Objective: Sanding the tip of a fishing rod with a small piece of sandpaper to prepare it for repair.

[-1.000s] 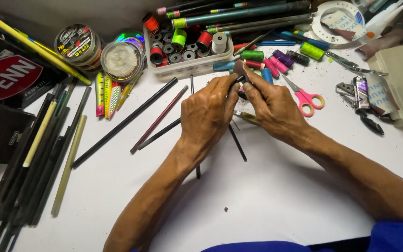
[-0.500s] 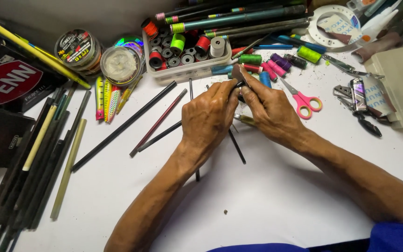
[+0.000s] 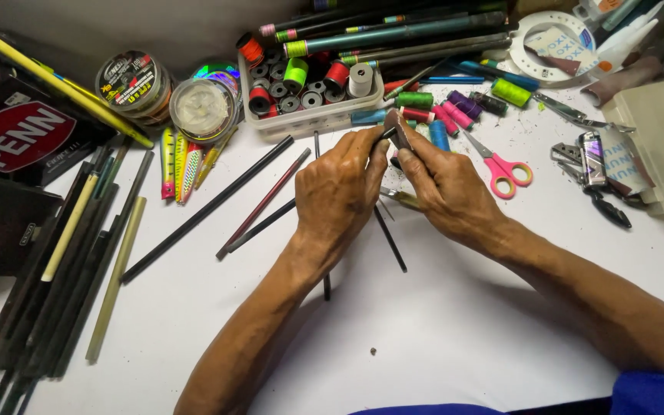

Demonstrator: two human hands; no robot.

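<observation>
Thin dark rod (image 3: 390, 132) pinched between left hand (image 3: 340, 188) and right hand (image 3: 447, 192), both closed on it, above white counter (image 3: 439, 323), near thread-spool tray (image 3: 309, 119).

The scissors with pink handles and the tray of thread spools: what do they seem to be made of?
The scissors: grey blades with a metallic sheen, probably steel; the pink handles look like smooth moulded plastic. The tray: pale and slightly see-through with a glossy rim, so likely thin plastic. The thread spools in it show matte wound thread.
</observation>
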